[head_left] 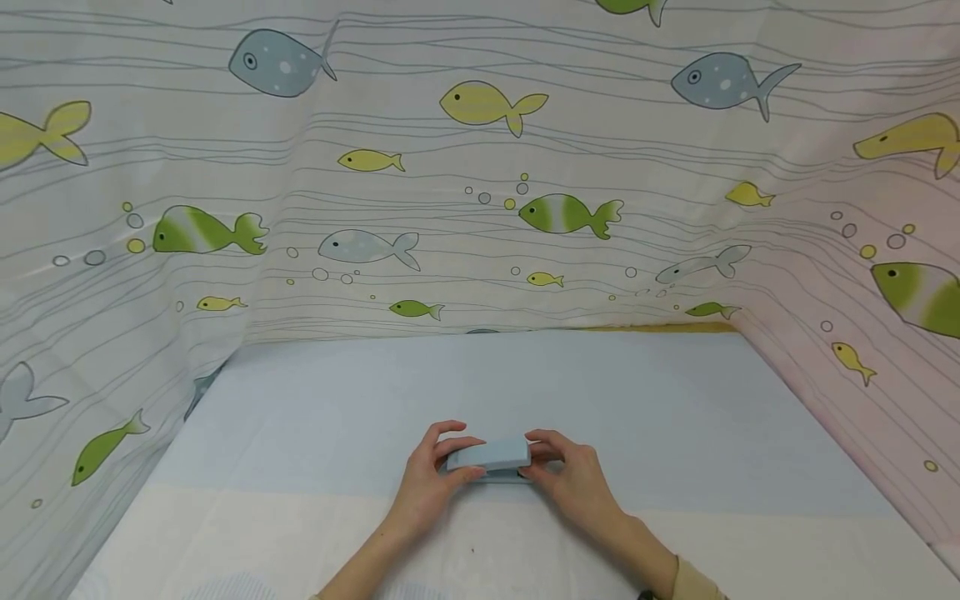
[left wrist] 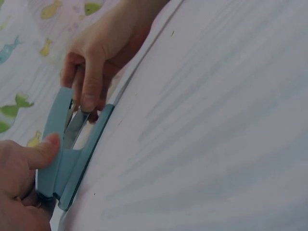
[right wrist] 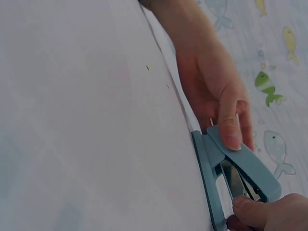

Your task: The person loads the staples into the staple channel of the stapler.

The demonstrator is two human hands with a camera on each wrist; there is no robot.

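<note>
A light blue stapler (head_left: 491, 454) stands on the table between my hands, its top cover lifted from its base at the front end. My left hand (head_left: 431, 475) grips the rear, hinged end, thumb on the near side of the cover. At the front end, my right hand (head_left: 573, 475) holds the stapler with its thumb against the metal staple magazine (left wrist: 76, 126). The magazine shows between the raised cover (right wrist: 255, 168) and the long flat base (right wrist: 207, 178). Fingers partly hide the front end, and whether staples are inside I cannot tell.
The table is covered by a pale cloth (head_left: 300, 417) with a light blue part and a white part nearer me. Fish-patterned curtains (head_left: 480, 275) hang at the back and both sides. Small dark specks (head_left: 472, 550) lie on the white part.
</note>
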